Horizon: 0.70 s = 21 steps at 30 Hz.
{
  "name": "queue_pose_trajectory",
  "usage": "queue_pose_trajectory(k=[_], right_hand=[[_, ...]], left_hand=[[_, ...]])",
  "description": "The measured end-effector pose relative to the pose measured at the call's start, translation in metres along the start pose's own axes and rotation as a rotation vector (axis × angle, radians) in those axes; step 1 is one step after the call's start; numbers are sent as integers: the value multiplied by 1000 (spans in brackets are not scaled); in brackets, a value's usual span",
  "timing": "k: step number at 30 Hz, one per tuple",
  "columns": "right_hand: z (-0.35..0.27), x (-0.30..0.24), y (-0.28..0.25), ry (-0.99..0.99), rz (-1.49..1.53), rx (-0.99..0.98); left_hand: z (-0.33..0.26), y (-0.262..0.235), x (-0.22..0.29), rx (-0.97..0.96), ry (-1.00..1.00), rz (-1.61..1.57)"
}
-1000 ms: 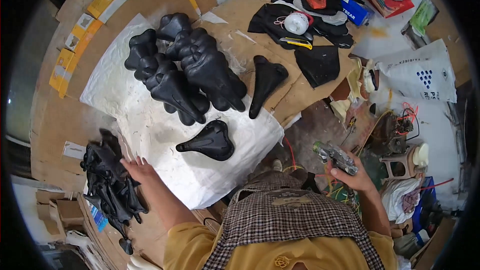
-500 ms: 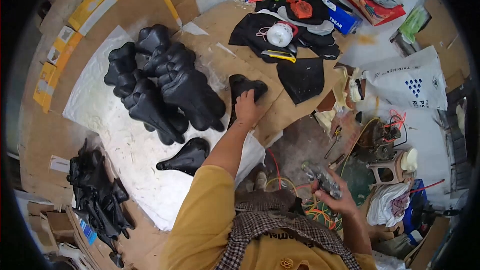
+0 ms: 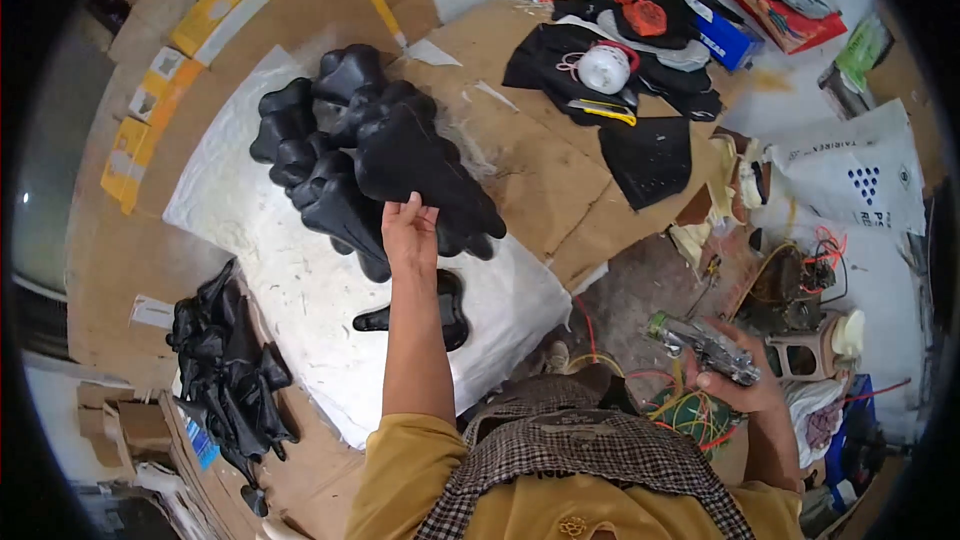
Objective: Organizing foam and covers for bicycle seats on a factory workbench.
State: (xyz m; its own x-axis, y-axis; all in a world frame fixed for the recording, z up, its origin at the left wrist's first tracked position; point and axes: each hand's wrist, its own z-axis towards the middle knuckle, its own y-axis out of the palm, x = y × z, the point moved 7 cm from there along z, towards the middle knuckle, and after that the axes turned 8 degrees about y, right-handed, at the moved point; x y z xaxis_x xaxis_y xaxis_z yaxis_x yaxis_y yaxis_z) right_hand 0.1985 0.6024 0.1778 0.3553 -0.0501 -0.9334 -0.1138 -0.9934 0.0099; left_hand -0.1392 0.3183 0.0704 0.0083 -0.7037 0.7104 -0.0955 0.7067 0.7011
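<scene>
My left hand (image 3: pixel 410 235) reaches over the white-covered work surface, fingers closed on the near edge of a black bicycle saddle (image 3: pixel 420 155). That saddle lies on top of a heap of similar black saddles (image 3: pixel 328 195). One more black saddle (image 3: pixel 452 308) rests alone on the white sheet (image 3: pixel 510 315), partly behind my left forearm. At the right, my right hand (image 3: pixel 738 370) is wrapped round a worn grey metal tool with a greenish end (image 3: pixel 705 345), which looks like an air staple gun. It is held over the floor, away from the saddles.
Limp black covers (image 3: pixel 225 375) are heaped at the lower left. A yellow utility knife (image 3: pixel 603 112), a white ball of cord (image 3: pixel 604 68) and black cloth (image 3: pixel 648 158) lie on the far cardboard. Coloured hoses (image 3: pixel 690 415) tangle below my right hand; a stool (image 3: pixel 805 345) stands beyond.
My left hand has moved left with the saddle, from the cardboard at the right onto the heap. My right hand has moved a little right with the tool. The view has shifted slightly.
</scene>
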Motion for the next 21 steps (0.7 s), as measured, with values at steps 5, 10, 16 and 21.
queue_pose_trajectory(k=[5, 10, 16, 21], right_hand=[[13, -61, 29, -280, -81, -51], [14, -70, 40, -341, -108, -110], [24, -25, 36, -153, -102, -148], [37, -10, 46, -98, -99, -113]], left_hand=[[-11, -54, 19, 26, -5, 17], [-37, -63, 38, 105, -32, 13], [-34, -137, 145, 204, 329, -131], [-74, -198, 167, 272, 403, 583]])
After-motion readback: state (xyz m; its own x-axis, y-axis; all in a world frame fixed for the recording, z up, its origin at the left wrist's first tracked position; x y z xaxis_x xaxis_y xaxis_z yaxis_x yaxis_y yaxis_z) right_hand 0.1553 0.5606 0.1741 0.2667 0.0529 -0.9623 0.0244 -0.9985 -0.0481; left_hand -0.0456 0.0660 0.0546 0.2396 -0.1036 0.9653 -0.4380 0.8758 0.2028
